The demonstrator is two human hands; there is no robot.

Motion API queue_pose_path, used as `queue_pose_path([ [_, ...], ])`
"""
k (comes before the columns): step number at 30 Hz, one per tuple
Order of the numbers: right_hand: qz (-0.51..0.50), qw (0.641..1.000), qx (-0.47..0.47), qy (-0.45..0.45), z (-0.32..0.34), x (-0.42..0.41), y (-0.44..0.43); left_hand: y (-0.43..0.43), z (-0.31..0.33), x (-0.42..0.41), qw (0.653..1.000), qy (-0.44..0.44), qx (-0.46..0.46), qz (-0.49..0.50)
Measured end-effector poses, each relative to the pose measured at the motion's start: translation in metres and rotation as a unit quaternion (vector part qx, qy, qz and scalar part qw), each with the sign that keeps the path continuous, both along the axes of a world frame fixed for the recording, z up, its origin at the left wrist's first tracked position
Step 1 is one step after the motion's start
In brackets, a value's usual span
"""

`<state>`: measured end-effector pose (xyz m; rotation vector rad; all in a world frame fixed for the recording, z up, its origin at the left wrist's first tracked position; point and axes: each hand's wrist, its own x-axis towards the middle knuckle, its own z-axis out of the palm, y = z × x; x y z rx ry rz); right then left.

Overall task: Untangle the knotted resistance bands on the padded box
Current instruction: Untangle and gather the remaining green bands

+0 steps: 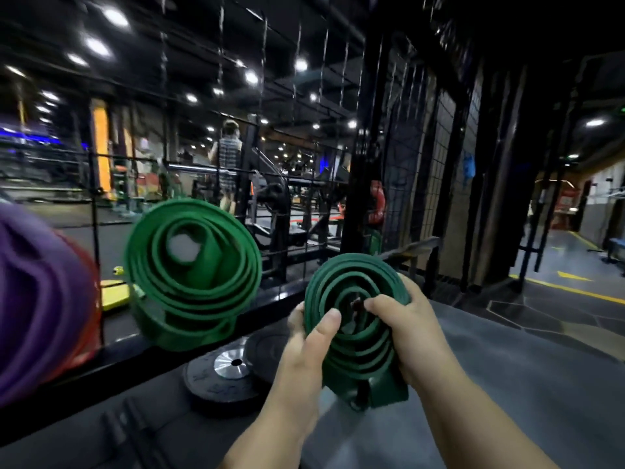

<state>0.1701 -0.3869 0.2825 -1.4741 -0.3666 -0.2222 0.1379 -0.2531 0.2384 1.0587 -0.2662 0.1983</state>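
I hold a dark green resistance band (355, 319), rolled into a spiral coil, in both hands above the grey padded box (527, 384). My left hand (304, 346) grips the coil's left side with the thumb laid across its front. My right hand (402, 319) grips the right side, its fingertips hooked into the middle of the spiral. A loose end of the band hangs below the coil and touches the padded top. To the left is a second, lighter green coiled band (192, 275), blurred, against the wire grid.
Purple bands (30, 299) with a red one (88, 319) fill the left edge, close and blurred. Two black weight plates (230, 370) lie on the padded surface behind my left hand. A black wire grid fence (94, 184) stands behind, with gym machines and a person beyond.
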Motion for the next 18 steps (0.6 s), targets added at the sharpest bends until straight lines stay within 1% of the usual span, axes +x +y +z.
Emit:
queue_pose_path([
  [2,0.013,1.0,-0.02,-0.009,0.011,0.009,0.007,0.004,0.004,0.004,0.999,0.007,-0.032,0.016],
  [6,0.046,0.998,-0.037,-0.027,0.038,0.022,0.019,0.006,0.017,0.012,0.996,-0.023,-0.084,0.019],
  [10,0.086,0.994,-0.04,-0.046,0.065,0.032,0.035,0.007,0.031,0.023,0.992,-0.056,-0.09,0.069],
  [14,0.128,0.988,-0.06,-0.059,0.087,0.039,0.055,0.006,0.044,0.027,0.987,-0.044,-0.147,0.054],
  [18,0.141,0.985,-0.07,-0.075,0.102,0.048,0.07,0.009,0.047,0.037,0.981,-0.038,-0.175,0.075],
])
